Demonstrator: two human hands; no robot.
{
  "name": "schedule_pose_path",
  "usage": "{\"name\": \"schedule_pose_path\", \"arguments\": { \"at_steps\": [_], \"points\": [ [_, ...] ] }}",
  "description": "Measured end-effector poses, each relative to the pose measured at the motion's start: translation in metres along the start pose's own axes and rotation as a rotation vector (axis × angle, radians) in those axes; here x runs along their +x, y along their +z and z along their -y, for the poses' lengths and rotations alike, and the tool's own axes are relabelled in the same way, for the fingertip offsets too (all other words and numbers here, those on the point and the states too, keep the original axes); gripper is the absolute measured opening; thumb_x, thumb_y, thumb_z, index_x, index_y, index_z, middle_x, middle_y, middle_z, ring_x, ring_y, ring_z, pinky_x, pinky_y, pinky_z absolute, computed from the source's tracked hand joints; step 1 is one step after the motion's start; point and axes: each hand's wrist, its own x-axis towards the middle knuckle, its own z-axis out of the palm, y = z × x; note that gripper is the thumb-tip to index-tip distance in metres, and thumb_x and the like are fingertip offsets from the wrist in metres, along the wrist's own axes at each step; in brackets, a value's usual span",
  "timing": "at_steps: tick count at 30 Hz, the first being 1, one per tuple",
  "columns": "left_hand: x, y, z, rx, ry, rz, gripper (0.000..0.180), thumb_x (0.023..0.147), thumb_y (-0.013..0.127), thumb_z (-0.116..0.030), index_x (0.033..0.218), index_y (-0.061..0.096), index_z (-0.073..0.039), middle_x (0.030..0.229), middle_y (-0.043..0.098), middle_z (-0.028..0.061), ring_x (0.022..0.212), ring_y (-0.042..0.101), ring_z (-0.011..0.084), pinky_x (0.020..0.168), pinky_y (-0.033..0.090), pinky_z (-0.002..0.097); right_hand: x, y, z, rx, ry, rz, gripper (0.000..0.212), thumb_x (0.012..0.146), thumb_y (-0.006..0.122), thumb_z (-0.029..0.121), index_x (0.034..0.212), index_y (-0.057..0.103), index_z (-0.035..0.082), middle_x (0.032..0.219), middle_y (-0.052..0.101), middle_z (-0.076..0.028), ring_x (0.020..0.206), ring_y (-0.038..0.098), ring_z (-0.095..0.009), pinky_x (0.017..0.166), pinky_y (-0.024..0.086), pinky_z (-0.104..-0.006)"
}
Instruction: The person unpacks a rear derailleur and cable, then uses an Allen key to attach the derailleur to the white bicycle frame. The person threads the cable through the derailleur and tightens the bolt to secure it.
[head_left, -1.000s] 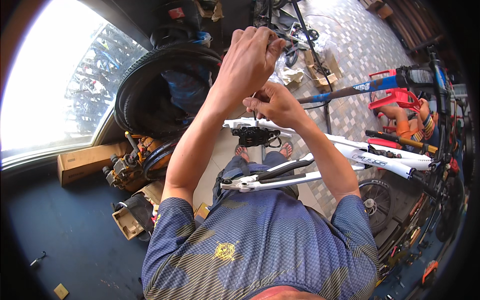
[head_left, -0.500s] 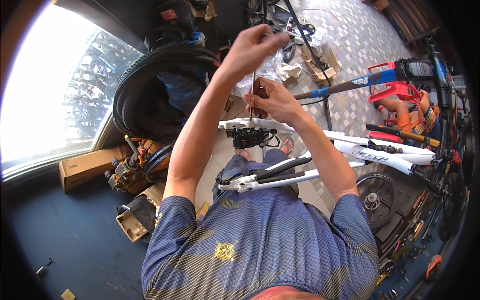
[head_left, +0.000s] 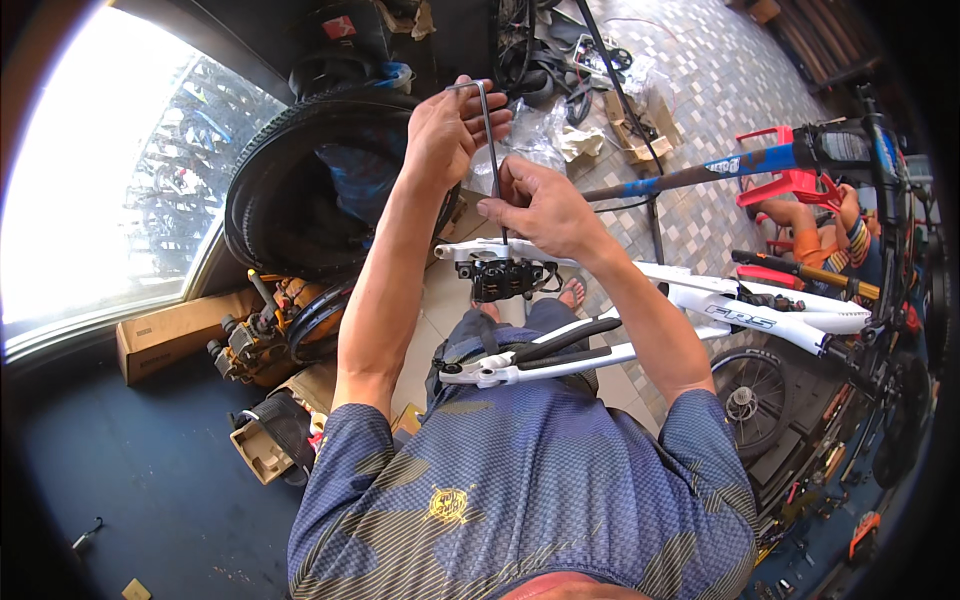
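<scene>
Steel hex key [head_left: 490,150] now stands upright with its tip in the black brake caliper [head_left: 503,278] on the white bike frame [head_left: 720,300], left hand [head_left: 450,130] having swung round the bent top, closed on it, right hand [head_left: 545,205] pinching the shaft, so the bolt is turning.

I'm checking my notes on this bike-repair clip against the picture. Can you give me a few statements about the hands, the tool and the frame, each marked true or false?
1. The left hand grips the bent top end of a long hex key. True.
2. The right hand rests on a red plastic stool. False: its fingers pinch the key's shaft lower down, just above the frame.
3. The key's lower end goes down to a black brake caliper on the white bike frame. True.
4. The frame is black. False: it is white, with black parts.
5. A large tyre lies on the floor to the person's left. True.
</scene>
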Motion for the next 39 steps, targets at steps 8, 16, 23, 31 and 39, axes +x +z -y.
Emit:
{"name": "schedule_pose_path", "arguments": {
  "at_steps": [8,16,23,31,39],
  "points": [
    [0.002,0.012,-0.031,0.868,0.211,-0.142,0.056,0.098,0.060,-0.045,0.113,0.068,0.009,0.085,0.072,0.0177,0.072,0.074,0.0224,0.061,0.060,0.0331,-0.001,-0.007,0.017,0.156,0.215,0.082,0.027,0.092,0.077,0.022,0.091,0.059,0.003,0.072,0.066,-0.005,0.060,0.057,-0.010,0.052,0.045,-0.0256],
    [0.023,0.030,-0.035,0.993,0.153,0.284,0.047,0.099,0.063,-0.042,0.109,0.073,0.003,0.086,0.074,0.0170,0.079,0.075,0.0189,0.072,0.059,0.0309,0.000,-0.004,0.002,0.230,0.203,0.082,0.039,0.089,0.081,0.032,0.089,0.053,0.005,0.067,0.061,-0.002,0.054,0.054,-0.007,0.047,0.041,-0.0230],
    [0.029,0.025,-0.034,1.328,0.419,0.532,0.029,0.102,0.051,-0.006,0.124,0.069,-0.005,0.105,0.074,0.0190,0.103,0.072,0.0236,0.088,0.057,0.0350,0.000,0.000,0.001,0.176,0.178,0.042,0.040,0.089,0.081,0.031,0.085,0.050,0.006,0.065,0.058,-0.001,0.053,0.051,-0.007,0.046,0.039,-0.0241],
    [-0.005,0.041,-0.015,1.006,0.575,0.447,0.012,0.096,0.051,0.001,0.106,0.046,-0.005,0.126,0.066,0.0251,0.120,0.064,0.0365,0.094,0.055,0.0438,-0.004,0.003,0.006,0.058,0.126,-0.032,0.031,0.090,0.077,0.025,0.088,0.054,0.004,0.065,0.055,-0.001,0.055,0.050,-0.008,0.049,0.040,-0.0274],
    [0.023,0.014,0.020,-0.448,-0.203,0.423,0.036,0.110,0.041,-0.039,0.097,0.057,-0.009,0.100,0.066,0.0144,0.069,0.061,0.0115,0.056,0.051,0.0218,-0.003,0.004,-0.009,0.069,0.089,0.005,0.039,0.088,0.078,0.029,0.103,0.059,-0.002,0.073,0.060,-0.004,0.064,0.058,-0.013,0.059,0.047,-0.0301]
  ]
}}
